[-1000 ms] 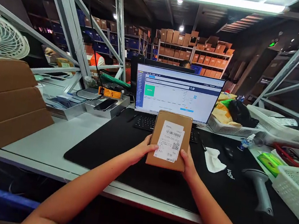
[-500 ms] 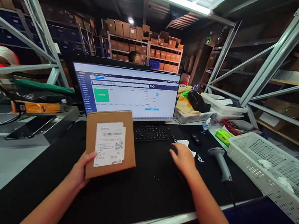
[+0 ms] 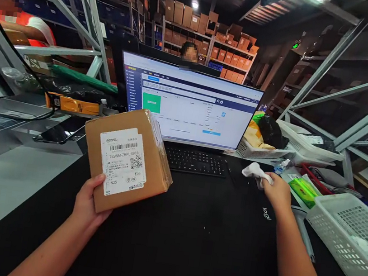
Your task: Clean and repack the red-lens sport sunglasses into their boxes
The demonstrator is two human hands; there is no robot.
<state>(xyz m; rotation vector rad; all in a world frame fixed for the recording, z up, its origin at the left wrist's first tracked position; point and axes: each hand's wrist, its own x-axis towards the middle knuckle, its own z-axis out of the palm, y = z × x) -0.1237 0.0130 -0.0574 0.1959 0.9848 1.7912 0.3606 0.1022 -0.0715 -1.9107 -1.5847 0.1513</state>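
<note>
The hands work well apart over a black desk mat (image 3: pixel 172 246). The left hand (image 3: pixel 91 200) alone grips a tilted cardboard parcel (image 3: pixel 126 162) from below, a hold that could let it slip onto the keyboard (image 3: pixel 196 161) just beyond. The right hand (image 3: pixel 277 192) pinches a white cloth (image 3: pixel 256 173).

Left hand (image 3: pixel 89 200) gripping a labelled cardboard parcel (image 3: pixel 126 159) by its lower edge — tilted above the black desk mat (image 3: pixel 172 246). Right hand (image 3: pixel 277 192) pinching a crumpled white cloth (image 3: pixel 256 173) — just right of the keyboard (image 3: pixel 196 161).

Brown cardboard parcel (image 3: pixel 157 166), lifted, tilted; white barcode label (image 3: pixel 122 161) facing up. White cloth (image 3: pixel 256 173) crumpled, bunched.
</note>
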